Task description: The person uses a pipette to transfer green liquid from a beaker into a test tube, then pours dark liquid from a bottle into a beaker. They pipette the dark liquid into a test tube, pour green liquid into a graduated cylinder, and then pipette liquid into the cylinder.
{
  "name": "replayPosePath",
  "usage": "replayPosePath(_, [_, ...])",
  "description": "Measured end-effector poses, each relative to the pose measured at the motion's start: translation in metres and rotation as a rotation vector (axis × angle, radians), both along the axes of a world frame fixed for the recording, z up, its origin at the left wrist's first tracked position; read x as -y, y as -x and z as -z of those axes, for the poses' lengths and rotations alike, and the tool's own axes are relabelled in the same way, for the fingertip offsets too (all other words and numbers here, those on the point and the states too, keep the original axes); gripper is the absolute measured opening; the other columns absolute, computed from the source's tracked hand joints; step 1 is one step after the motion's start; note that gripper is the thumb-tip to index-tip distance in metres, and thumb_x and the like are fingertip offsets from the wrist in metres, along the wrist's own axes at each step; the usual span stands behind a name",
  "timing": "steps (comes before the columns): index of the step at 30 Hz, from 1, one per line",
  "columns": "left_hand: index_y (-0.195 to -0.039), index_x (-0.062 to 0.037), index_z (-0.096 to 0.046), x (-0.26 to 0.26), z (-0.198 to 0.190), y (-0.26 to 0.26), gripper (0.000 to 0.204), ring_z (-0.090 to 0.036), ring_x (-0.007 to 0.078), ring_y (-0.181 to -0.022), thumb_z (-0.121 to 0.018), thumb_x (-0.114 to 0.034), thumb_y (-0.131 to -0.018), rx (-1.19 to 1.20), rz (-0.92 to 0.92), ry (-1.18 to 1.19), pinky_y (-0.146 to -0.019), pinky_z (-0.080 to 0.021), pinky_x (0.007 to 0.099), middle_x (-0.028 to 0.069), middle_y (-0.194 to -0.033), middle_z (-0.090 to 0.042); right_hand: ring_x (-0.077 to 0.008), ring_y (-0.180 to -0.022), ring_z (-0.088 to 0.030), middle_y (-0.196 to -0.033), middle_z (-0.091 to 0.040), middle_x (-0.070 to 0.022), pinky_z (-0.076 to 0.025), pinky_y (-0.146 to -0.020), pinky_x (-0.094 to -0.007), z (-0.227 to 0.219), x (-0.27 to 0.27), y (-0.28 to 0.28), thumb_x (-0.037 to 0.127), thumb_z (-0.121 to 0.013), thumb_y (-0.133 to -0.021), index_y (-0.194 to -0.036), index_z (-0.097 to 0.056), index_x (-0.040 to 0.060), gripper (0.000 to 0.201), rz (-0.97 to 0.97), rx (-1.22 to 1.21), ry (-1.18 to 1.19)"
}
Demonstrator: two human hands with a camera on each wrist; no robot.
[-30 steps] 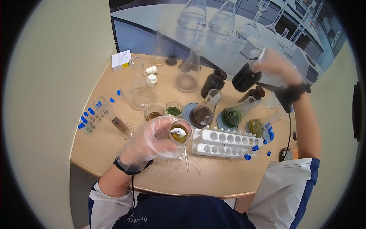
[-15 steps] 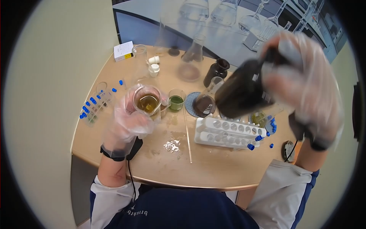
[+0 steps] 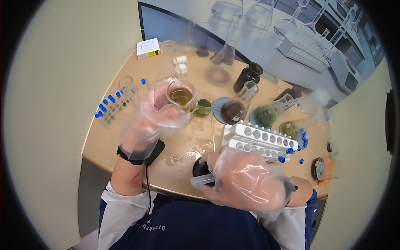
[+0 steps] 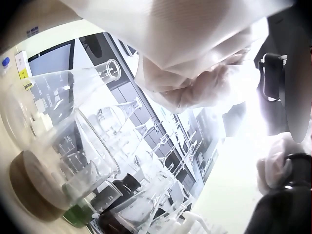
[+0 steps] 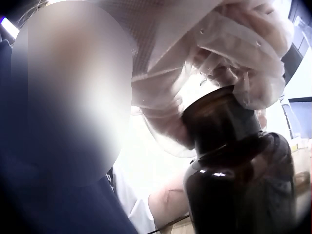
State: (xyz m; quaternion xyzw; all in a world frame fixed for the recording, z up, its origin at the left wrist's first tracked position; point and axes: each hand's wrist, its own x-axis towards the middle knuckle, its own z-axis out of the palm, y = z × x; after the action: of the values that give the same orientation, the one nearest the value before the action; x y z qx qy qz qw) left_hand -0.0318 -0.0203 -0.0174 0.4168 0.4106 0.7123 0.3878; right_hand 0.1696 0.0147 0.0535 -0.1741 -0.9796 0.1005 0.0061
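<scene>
Both hands wear clear plastic gloves. My left hand [image 3: 154,112] grips a small glass beaker [image 3: 181,96] with yellow-brown liquid, raised over the table's left half and seen from above. At the table's front edge my right hand [image 3: 250,179] holds a dark brown glass bottle [image 3: 201,167] by its neck. Fingers and thumb lie around the mouth of this bottle [image 5: 239,190] in the right wrist view; its contents are hidden by the dark glass. Just right of the held beaker stands a beaker of green liquid [image 3: 203,108].
A white test tube rack [image 3: 260,139] stands beyond the right hand. Behind are flasks of dark [image 3: 234,110], green [image 3: 265,116] and yellow-green liquid [image 3: 289,129]. Blue-capped tubes [image 3: 110,102] are at left. A thin rod [image 3: 213,129] and wet spots [image 3: 177,158] lie mid-table.
My right hand has brought the dark bottle from the back right down to the table's front middle. The left hand has shifted back and left with the beaker; the white shape inside no longer shows.
</scene>
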Motion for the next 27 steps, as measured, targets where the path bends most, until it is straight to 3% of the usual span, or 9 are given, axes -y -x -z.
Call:
replayPosePath(2, [-0.105,0.0018,-0.054,0.001,0.000,-0.001,0.053,-0.051,0.0093,-0.077,-0.072,-0.030,-0.067,-0.042,-0.011,0.024,-0.066,-0.041,0.0230,0.0075,-0.100,-0.056,-0.0302,-0.062,-0.060,-0.069,-0.058,-0.0144,-0.047,-0.054,-0.0386,0.009,-0.002,0.001,0.029,-0.072,-0.070,-0.085,-0.060,0.0034,0.032,-0.007,-0.066,0.084])
replayPosePath(5, [-0.116,-0.0012,-0.052,0.002,0.009,0.012,0.051,-0.053,0.0121,-0.098,-0.074,-0.023,-0.076,0.027,0.218,-0.031,-0.084,-0.041,0.0258,0.0034,-0.108,-0.057,-0.0303,-0.063,-0.061,-0.071,-0.059,-0.0150,-0.048,-0.056,-0.0375,0.017,-0.008,0.002,0.029,-0.073,-0.070,-0.090,-0.062,0.0026,0.035,0.026,-0.140,0.174])
replayPosePath(8, [-0.117,-0.0010,-0.052,0.004,0.004,0.003,0.053,-0.053,0.0120,-0.098,-0.075,-0.024,-0.076,-0.019,0.117,-0.035,-0.086,-0.041,0.0260,0.0032,-0.108,-0.057,-0.0310,-0.065,-0.061,-0.074,-0.061,-0.0163,-0.050,-0.059,-0.0371,0.024,-0.006,0.003,0.030,-0.073,-0.069,-0.095,-0.063,0.0013,0.039,0.095,-0.134,0.173])
replayPosePath(15, [-0.121,-0.0007,-0.050,0.004,0.009,0.010,0.058,-0.053,0.0119,-0.100,-0.076,-0.022,-0.075,0.050,0.185,-0.001,-0.086,-0.042,0.0268,0.0037,-0.111,-0.058,-0.0329,-0.069,-0.063,-0.079,-0.063,-0.0177,-0.051,-0.064,-0.0379,0.027,-0.007,0.010,0.030,-0.074,-0.069,-0.099,-0.063,-0.0016,0.045,0.278,-0.092,0.223])
replayPosePath(18, [-0.122,-0.0010,-0.050,0.002,0.015,0.011,0.058,-0.053,0.0117,-0.100,-0.077,-0.021,-0.075,0.128,0.218,-0.039,-0.086,-0.043,0.0266,0.0038,-0.111,-0.058,-0.0312,-0.076,-0.064,-0.085,-0.063,-0.0178,-0.051,-0.068,-0.0365,0.037,-0.008,0.005,0.032,-0.079,-0.064,-0.107,-0.059,-0.0019,0.058,0.300,-0.183,0.248])
replayPosePath(21, [-0.122,-0.0008,-0.050,0.001,0.014,0.012,0.058,-0.054,0.0116,-0.099,-0.077,-0.020,-0.075,0.116,0.239,-0.021,-0.085,-0.043,0.0262,0.0040,-0.111,-0.058,-0.0295,-0.085,-0.063,-0.093,-0.062,-0.0182,-0.051,-0.072,-0.0359,0.033,-0.011,-0.004,0.033,-0.085,-0.058,-0.116,-0.053,-0.0018,0.075,0.377,-0.119,0.316])
replayPosePath(24, [-0.121,-0.0005,-0.051,-0.001,0.014,0.010,0.056,-0.054,0.0116,-0.098,-0.076,-0.019,-0.075,0.072,0.214,0.004,-0.084,-0.043,0.0257,0.0039,-0.110,-0.058,-0.0301,-0.094,-0.062,-0.103,-0.061,-0.0182,-0.050,-0.076,-0.0371,0.058,-0.015,-0.031,0.034,-0.087,-0.054,-0.122,-0.049,0.0001,0.086,0.288,-0.244,0.266])
replayPosePath(27, [-0.119,-0.0002,-0.052,-0.003,0.013,0.007,0.054,-0.053,0.0114,-0.097,-0.076,-0.019,-0.075,0.037,0.203,-0.005,-0.083,-0.043,0.0256,0.0034,-0.109,-0.058,-0.0327,-0.096,-0.061,-0.107,-0.061,-0.0188,-0.050,-0.078,-0.0373,0.071,-0.017,-0.049,0.034,-0.086,-0.055,-0.122,-0.049,0.0009,0.084,0.196,-0.190,0.252])
